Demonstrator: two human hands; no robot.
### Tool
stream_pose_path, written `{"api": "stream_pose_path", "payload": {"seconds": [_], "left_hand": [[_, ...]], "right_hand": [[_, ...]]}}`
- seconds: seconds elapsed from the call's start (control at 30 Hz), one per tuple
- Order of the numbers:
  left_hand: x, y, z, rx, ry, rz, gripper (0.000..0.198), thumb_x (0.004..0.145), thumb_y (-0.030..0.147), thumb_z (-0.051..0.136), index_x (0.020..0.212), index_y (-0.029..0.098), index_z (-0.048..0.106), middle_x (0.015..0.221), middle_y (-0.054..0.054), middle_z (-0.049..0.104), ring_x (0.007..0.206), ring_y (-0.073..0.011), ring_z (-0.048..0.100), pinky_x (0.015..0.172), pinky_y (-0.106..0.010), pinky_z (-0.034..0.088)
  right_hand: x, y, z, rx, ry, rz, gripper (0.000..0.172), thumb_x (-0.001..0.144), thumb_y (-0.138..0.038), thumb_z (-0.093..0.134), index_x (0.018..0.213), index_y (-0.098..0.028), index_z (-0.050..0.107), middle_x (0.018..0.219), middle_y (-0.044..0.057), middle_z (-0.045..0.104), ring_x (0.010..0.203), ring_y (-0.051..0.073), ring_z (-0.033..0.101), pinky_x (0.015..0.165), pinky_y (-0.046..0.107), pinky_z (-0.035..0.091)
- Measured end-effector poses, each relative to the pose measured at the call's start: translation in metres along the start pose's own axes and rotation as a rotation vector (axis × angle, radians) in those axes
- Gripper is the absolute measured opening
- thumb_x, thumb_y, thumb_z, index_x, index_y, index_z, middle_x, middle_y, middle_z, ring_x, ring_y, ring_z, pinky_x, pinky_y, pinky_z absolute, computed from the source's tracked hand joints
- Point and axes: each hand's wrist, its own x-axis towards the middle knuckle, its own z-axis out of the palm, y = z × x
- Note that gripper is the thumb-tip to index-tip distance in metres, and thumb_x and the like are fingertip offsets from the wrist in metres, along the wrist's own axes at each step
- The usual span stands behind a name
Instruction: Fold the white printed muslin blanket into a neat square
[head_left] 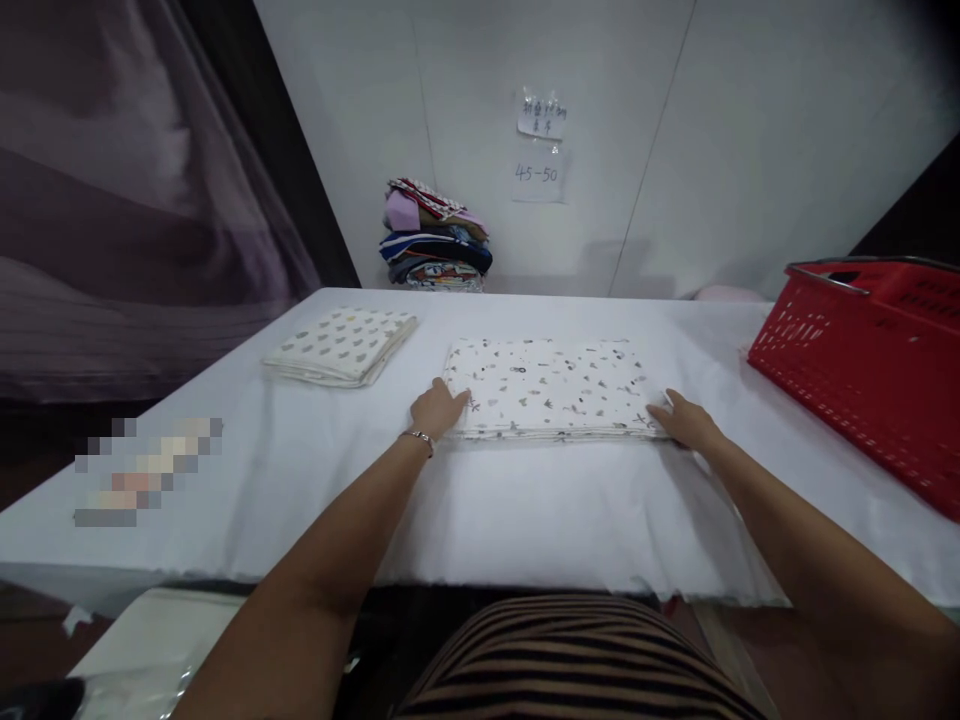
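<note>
A folded white cloth with small dark prints [551, 388] lies flat in the middle of the white table [525, 500]. My left hand [437, 409] rests on the cloth's near left corner, its fingers curled at the edge. At the near right corner, my right hand [684, 420] lies with fingers stretched out against the cloth's edge. A thin bracelet circles my left wrist. Whether either hand pinches the fabric cannot be made out.
A second folded cloth with grey spots [341, 345] lies at the left of the table. A red plastic basket [870, 360] stands at the right edge. A stack of folded coloured fabrics [435, 238] sits against the back wall under two paper notes [540, 145].
</note>
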Motion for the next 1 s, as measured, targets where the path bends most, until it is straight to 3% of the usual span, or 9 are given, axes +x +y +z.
{"api": "stream_pose_path", "payload": {"seconds": [0.2,0.37,0.5,0.57,0.63,0.77,0.87,1.0], "left_hand": [[0.005,-0.013,0.000,-0.058,0.036,0.023,0.064,0.078,0.059,0.049,0.122,0.013,0.037,0.114,-0.020,0.059,0.102,-0.0296,0.058,0.076,-0.034,0.045],[0.001,-0.018,0.005,-0.015,0.093,0.041,0.065,0.081,0.060,0.043,0.124,0.012,0.036,0.101,-0.018,0.063,0.094,-0.0297,0.061,0.074,-0.035,0.044],[-0.008,-0.023,0.001,-0.077,0.159,0.036,0.066,0.085,0.060,0.037,0.130,0.012,0.034,0.109,-0.017,0.060,0.099,-0.0276,0.058,0.078,-0.035,0.044],[-0.015,-0.029,-0.002,-0.110,0.247,0.149,0.057,0.087,0.053,0.040,0.129,0.015,0.039,0.116,-0.014,0.057,0.105,-0.0250,0.054,0.083,-0.033,0.042],[-0.026,-0.034,-0.004,-0.133,0.295,0.355,0.044,0.087,0.045,0.044,0.120,0.018,0.050,0.115,-0.009,0.056,0.106,-0.0217,0.052,0.087,-0.031,0.041],[-0.045,-0.039,-0.001,-0.127,0.185,0.745,0.020,0.086,0.035,0.051,0.090,0.022,0.066,0.099,-0.004,0.061,0.096,-0.0173,0.053,0.086,-0.030,0.040],[-0.050,-0.038,0.002,-0.097,0.151,0.858,0.020,0.086,0.030,0.051,0.083,0.022,0.068,0.091,-0.003,0.061,0.090,-0.0169,0.052,0.082,-0.031,0.039],[-0.047,-0.037,0.004,-0.055,0.149,0.881,0.020,0.088,0.029,0.049,0.088,0.021,0.067,0.092,-0.004,0.061,0.091,-0.0173,0.051,0.081,-0.031,0.039]], "right_hand": [[-0.015,-0.001,0.002,0.063,0.017,-0.015,0.071,0.082,-0.059,0.041,0.134,-0.011,0.040,0.111,0.017,0.061,0.099,0.030,0.059,0.081,0.039,0.045],[-0.039,-0.016,0.000,-0.040,-0.023,0.008,0.073,0.083,-0.063,0.029,0.136,-0.013,0.036,0.106,0.021,0.062,0.093,0.036,0.059,0.073,0.046,0.045],[-0.046,-0.021,-0.008,-0.068,0.039,-0.006,0.074,0.084,-0.061,0.030,0.139,-0.013,0.029,0.108,0.022,0.060,0.096,0.038,0.057,0.074,0.050,0.044],[-0.048,-0.027,-0.010,-0.074,0.150,-0.094,0.069,0.085,-0.056,0.031,0.138,-0.012,0.032,0.116,0.023,0.055,0.106,0.039,0.052,0.080,0.051,0.042],[-0.052,-0.041,-0.009,-0.007,0.222,-0.239,0.057,0.086,-0.048,0.033,0.131,-0.013,0.042,0.122,0.020,0.053,0.113,0.035,0.047,0.087,0.048,0.040],[-0.066,-0.096,0.000,0.280,0.091,-0.577,0.034,0.087,-0.039,0.036,0.102,-0.021,0.061,0.106,0.009,0.062,0.099,0.023,0.055,0.085,0.035,0.044],[-0.077,-0.143,0.010,0.310,0.010,-0.813,0.032,0.089,-0.037,0.036,0.092,-0.022,0.064,0.096,0.007,0.063,0.092,0.022,0.056,0.081,0.035,0.044],[-0.080,-0.182,0.020,0.222,0.013,-0.968,0.033,0.090,-0.033,0.036,0.097,-0.020,0.066,0.097,0.009,0.062,0.092,0.023,0.053,0.080,0.035,0.041]]}}
